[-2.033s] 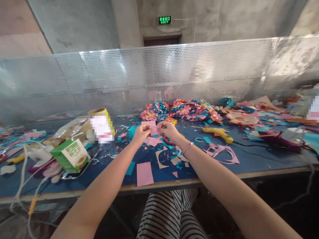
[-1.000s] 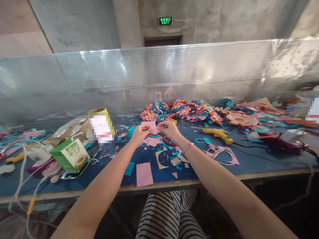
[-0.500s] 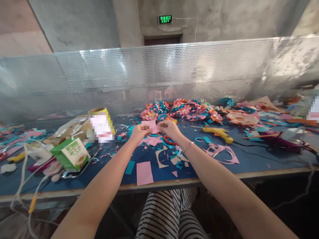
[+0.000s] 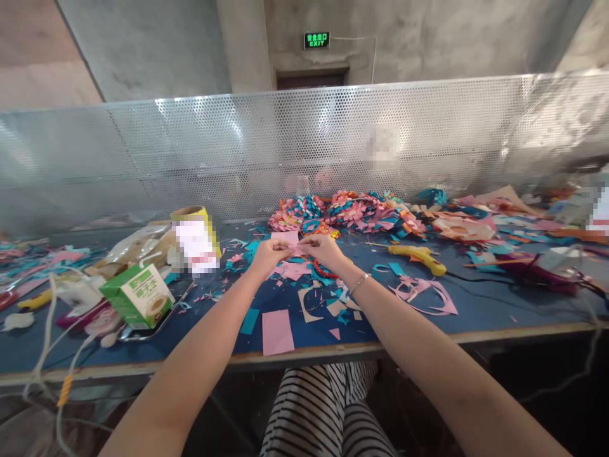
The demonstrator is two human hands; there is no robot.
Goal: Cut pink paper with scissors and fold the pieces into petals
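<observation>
My left hand (image 4: 267,255) and my right hand (image 4: 325,248) meet above the middle of the blue table (image 4: 485,304). Both pinch a small pink paper piece (image 4: 288,240) between fingers and thumbs, held just above the tabletop. Under the hands lie more pink scraps (image 4: 294,270) and red-handled scissors (image 4: 326,271), partly hidden by my right wrist. A pink paper rectangle (image 4: 277,332) lies flat near the front edge, between my forearms.
Finished paper flowers (image 4: 342,212) are heaped behind my hands against a perforated metal screen (image 4: 304,146). A yellow glue gun (image 4: 419,257) lies to the right. A green carton (image 4: 137,296), a yellow tape roll (image 4: 190,219) and cables (image 4: 45,343) sit left.
Both hands stay pinched on the pink paper in the same spot. Only the fingers shift slightly along the paper's edge.
</observation>
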